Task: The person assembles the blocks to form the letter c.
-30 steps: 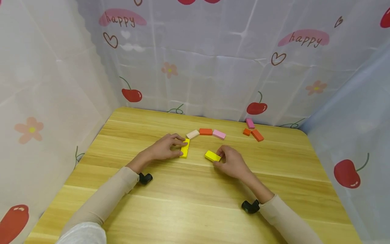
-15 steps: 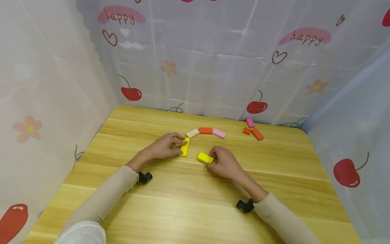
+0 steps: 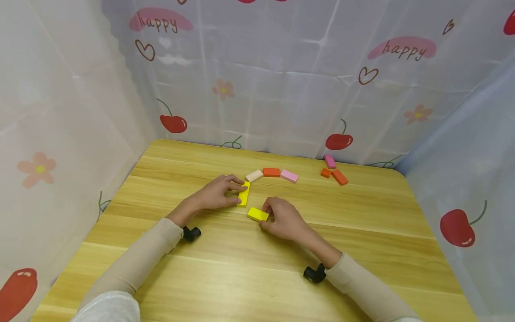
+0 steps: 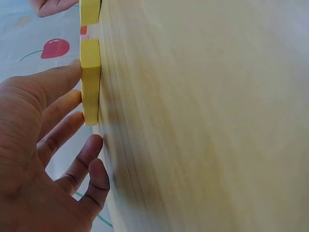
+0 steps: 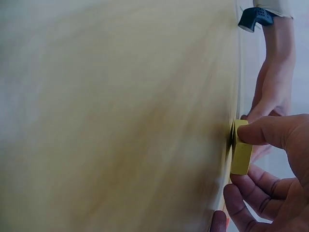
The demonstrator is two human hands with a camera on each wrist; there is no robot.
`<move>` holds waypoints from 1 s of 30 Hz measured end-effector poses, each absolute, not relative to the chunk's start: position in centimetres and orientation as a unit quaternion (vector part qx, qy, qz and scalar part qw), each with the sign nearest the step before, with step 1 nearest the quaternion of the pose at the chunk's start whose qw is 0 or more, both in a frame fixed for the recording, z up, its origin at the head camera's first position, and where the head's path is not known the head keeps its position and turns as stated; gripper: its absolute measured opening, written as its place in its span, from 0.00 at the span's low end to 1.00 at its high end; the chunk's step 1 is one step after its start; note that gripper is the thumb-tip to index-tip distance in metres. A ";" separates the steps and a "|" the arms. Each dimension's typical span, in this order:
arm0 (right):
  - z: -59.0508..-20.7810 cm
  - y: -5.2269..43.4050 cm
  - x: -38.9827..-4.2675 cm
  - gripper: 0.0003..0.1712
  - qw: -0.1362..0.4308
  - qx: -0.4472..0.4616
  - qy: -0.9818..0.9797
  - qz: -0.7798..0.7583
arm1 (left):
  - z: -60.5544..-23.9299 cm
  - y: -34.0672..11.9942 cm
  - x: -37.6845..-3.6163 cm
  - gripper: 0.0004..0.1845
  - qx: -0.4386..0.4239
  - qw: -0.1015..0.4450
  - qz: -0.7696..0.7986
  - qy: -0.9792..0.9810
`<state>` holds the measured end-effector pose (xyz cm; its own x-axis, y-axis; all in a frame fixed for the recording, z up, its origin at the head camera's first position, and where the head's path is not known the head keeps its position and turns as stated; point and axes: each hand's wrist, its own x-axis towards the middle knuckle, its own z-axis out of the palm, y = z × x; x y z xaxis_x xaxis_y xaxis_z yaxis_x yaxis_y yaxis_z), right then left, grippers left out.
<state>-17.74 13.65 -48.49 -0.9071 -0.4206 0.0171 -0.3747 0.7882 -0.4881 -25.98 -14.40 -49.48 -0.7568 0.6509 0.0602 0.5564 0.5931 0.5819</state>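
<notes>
Head view shows the right hand (image 3: 283, 219), pinching one yellow block (image 3: 257, 214), has slid it left toward the other yellow block (image 3: 243, 194). The left hand (image 3: 217, 193) stays with its fingers resting against that one, so the two pieces are nearly joined.

The head camera looks forward and down from high up, so it sees the whole pale wooden desk (image 3: 257, 268), both hands and the cherry-print cloth walls (image 3: 281, 89) from fairly far away. The left wrist camera sits very close behind the left hand (image 4: 43, 159) and looks along the desk top turned on its side, right at the long flat yellow wooden block (image 4: 90, 79). The right wrist camera sits just as close by the right hand (image 5: 270, 164) at the short yellow wooden block (image 5: 240, 152); all three views share these two blocks and the desk wood.
</notes>
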 end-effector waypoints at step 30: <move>-48.2 11.7 -17.2 0.26 0.072 -0.240 0.938 -0.240 | -49.4 -14.5 -26.1 0.27 0.330 0.095 0.294 0.892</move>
